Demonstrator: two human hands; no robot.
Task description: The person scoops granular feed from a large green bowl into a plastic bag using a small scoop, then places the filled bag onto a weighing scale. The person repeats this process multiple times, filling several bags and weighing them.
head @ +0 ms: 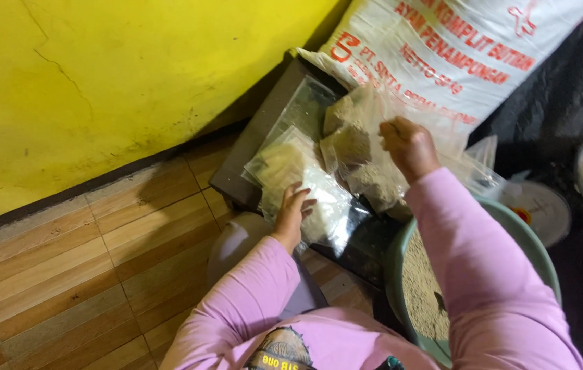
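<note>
Head view, looking down on a person in pink sleeves who is sitting at a low dark table (237,175) set against a yellow wall (100,75). The right hand (409,145) is closing its fingers around the gathered top of a clear plastic bag (367,175) partly filled with pale brown grain or feed, and is holding it above the far edge of the table. The left hand (291,214) is resting with fingers loosely spread, palm down, on a stack of flat empty bags (312,199) lying near the table's near edge; whether it is pinching one sheet cannot be told.

The filled bag is sagging under its load, so it is judged soft, shapeless and moderately heavy for its thin film; the film is likely slippery and could tear or spill if it is taken by the belly. The safest hold appears to be the bunched neck above the fill, where the right hand already is, with a palm under the base for support. The empty bags are judged very light, limp and clingy; one is best lifted by a corner or open edge.

A green basin (541,257) holding more of the same grain is standing at the person's right, partly hidden by the right sleeve. A large white woven sack (442,62) with red print is leaning behind the table's far corner. The floor (65,274) is wood-patterned tile.
</note>
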